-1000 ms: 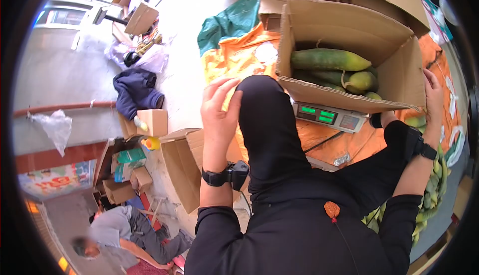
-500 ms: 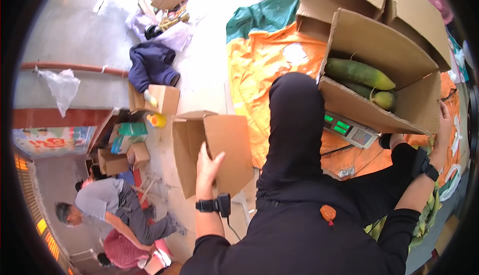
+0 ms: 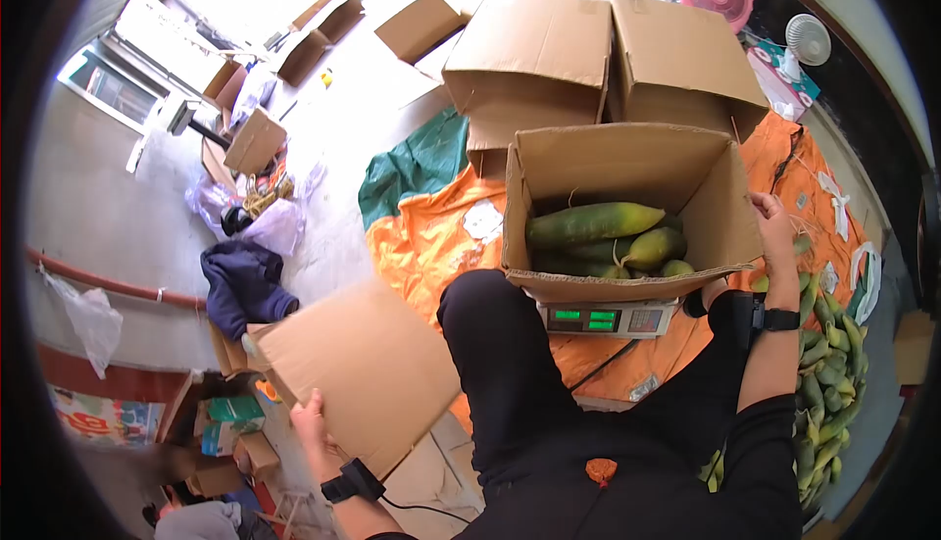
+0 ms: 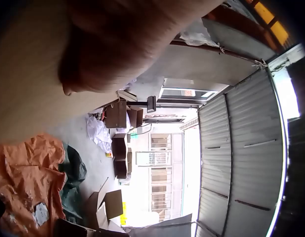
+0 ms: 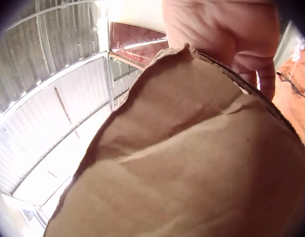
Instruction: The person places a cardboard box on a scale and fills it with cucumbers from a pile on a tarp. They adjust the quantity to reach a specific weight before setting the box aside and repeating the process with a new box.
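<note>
Ahead of you spreads an orange tarp (image 3: 421, 246). At your twelve o'clock stands the open carton (image 3: 627, 160), and at ten o'clock a tilted cardboard box (image 3: 358, 373). Under the carton, a scale (image 3: 608, 320) shows green lit digits. Long green vegetables (image 3: 598, 222) lie inside the carton. Your left hand (image 3: 314, 430), between nine and ten o'clock, grips the cardboard box by its edge. Your right hand (image 3: 776, 231), at one o'clock, touches the carton's right wall; I cannot tell whether its fingers curl round it.

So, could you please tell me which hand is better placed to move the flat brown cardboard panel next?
Probably the left hand: it holds the panel by its edge, while the right hand is across at the open brown cardboard box of green vegetables.
</note>
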The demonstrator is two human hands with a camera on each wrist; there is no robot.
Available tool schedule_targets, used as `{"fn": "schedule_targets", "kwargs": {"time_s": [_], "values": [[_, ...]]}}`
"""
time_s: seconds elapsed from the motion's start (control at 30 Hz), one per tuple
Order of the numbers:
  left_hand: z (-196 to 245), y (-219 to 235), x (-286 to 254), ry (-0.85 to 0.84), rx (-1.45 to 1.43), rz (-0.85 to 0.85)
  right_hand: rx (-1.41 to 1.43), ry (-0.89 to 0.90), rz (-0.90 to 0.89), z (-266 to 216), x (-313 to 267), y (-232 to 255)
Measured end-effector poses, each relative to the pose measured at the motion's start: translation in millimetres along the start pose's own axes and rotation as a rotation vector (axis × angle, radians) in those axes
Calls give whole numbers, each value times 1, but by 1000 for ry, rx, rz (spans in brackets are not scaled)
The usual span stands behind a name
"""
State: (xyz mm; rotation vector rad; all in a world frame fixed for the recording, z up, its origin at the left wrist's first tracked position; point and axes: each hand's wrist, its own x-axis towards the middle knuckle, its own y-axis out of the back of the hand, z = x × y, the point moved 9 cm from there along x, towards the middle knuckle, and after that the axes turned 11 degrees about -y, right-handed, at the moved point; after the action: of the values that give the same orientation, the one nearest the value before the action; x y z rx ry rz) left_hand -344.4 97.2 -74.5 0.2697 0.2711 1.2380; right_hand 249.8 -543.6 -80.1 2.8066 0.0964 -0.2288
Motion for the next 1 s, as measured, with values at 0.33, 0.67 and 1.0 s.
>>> {"fn": "schedule_targets", "kwargs": {"time_s": [0.33, 0.67, 1.0], "values": [[223, -120, 80, -390, -770, 45, 91, -20, 35, 0, -3, -3], [371, -394, 106, -278, -1116, -386, 289, -106, 71, -26, -18, -8], [428, -592, 68, -202, -1093, -504, 185, -90, 11, -43, -31, -18]]}}
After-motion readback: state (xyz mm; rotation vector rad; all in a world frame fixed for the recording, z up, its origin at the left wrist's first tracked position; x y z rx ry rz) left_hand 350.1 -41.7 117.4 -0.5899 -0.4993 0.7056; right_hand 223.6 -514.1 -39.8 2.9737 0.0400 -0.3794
